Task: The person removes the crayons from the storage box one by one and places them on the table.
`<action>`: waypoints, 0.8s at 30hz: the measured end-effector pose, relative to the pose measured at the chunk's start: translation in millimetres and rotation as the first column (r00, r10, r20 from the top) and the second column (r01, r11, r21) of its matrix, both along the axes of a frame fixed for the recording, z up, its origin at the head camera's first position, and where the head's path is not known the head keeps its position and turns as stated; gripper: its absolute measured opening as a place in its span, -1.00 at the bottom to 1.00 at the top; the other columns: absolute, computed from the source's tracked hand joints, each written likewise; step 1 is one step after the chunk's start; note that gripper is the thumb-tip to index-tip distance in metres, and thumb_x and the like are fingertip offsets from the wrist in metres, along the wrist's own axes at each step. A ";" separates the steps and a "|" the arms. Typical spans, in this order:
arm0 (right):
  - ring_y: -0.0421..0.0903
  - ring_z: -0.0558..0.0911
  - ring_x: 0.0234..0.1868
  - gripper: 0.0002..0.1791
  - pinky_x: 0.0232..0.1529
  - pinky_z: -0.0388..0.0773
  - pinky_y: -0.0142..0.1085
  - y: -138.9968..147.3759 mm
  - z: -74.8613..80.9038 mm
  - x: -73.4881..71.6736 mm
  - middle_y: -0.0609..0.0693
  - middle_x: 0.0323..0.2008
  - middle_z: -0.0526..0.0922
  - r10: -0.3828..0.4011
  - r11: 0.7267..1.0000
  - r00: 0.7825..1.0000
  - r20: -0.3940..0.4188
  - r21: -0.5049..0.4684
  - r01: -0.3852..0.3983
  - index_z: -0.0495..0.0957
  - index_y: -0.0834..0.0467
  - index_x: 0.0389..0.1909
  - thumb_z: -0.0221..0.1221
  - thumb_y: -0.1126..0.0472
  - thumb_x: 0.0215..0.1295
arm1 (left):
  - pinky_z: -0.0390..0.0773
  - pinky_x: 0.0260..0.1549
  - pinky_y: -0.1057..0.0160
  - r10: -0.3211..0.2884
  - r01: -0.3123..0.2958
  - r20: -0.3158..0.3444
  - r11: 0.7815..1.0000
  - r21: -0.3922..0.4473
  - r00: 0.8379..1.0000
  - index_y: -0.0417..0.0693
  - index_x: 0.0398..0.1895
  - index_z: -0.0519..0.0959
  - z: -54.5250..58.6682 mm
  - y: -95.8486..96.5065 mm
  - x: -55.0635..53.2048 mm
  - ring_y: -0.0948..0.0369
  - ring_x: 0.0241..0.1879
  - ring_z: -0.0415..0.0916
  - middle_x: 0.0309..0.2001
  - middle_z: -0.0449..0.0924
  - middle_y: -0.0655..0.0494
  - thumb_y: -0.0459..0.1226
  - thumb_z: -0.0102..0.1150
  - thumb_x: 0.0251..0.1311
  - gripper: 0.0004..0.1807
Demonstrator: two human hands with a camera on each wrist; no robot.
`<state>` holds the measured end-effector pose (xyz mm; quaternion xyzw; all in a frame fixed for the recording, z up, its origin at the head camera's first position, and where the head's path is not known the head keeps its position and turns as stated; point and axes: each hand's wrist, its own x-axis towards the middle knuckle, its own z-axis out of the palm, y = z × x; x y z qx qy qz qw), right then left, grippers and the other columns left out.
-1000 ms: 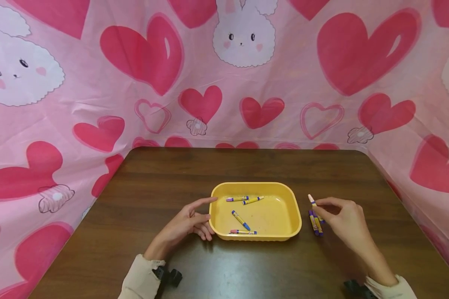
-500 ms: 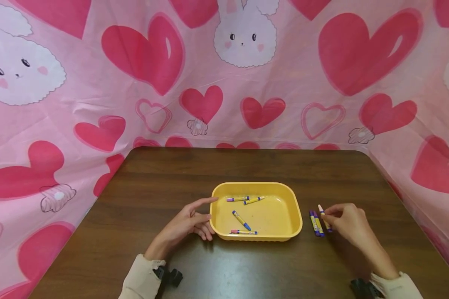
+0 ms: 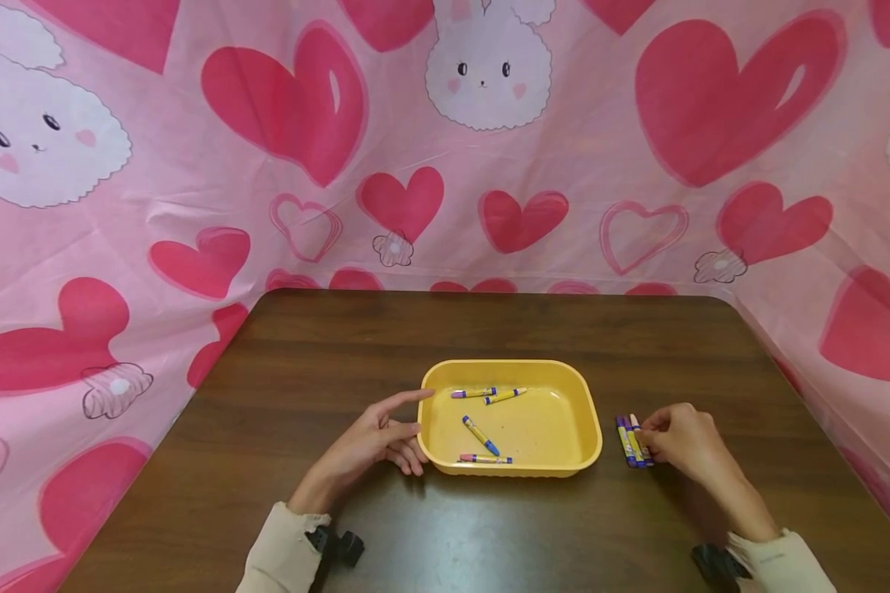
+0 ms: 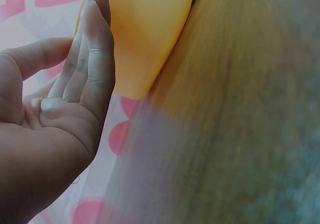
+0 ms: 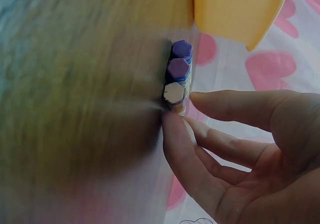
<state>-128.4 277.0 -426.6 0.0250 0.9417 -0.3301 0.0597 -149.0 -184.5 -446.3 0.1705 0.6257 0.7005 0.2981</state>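
My left hand [image 3: 378, 441] rests against the left side of a yellow tray [image 3: 593, 412], its index finger extended over the rim. In the left wrist view, the left hand's fingers [image 4: 97, 54] lie fairly straight along the tray wall. To the tray's right, my right hand [image 3: 686, 441] pinches a pale-tipped crayon [image 5: 174, 93] between thumb and index finger, down at table level. That crayon lies beside a purple crayon [image 5: 178, 68] and a blue-violet crayon [image 5: 182, 49] in a tight row. Part of another crayon [image 3: 648, 458] shows by the fingertips, mostly hidden.
Inside the tray lie a lilac crayon [image 3: 473, 394], a yellow crayon [image 3: 505, 396], a blue crayon [image 3: 480, 436] and a pink crayon [image 3: 485, 459]. The dark wooden table [image 3: 356, 329] is bordered by a pink heart-patterned cloth [image 3: 452, 272].
The right hand has brought the pale-tipped crayon down from above the others, first to their right, then left against the purple one. My left hand stays at the tray.
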 end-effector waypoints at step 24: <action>-0.17 0.65 -0.58 -0.85 -0.58 0.54 -0.31 0.9 4.9 4.5 0.01 -0.53 0.70 0.005 0.998 0.999 -0.035 0.055 -0.003 0.69 0.33 -0.37 0.31 0.28 0.17 | 0.72 -0.43 0.14 0.072 -0.072 -0.009 0.997 -0.017 0.997 -0.13 0.51 0.17 -0.4 4.9 1.5 0.11 -0.51 0.69 -0.42 0.73 -0.12 -0.39 0.10 0.40 -0.35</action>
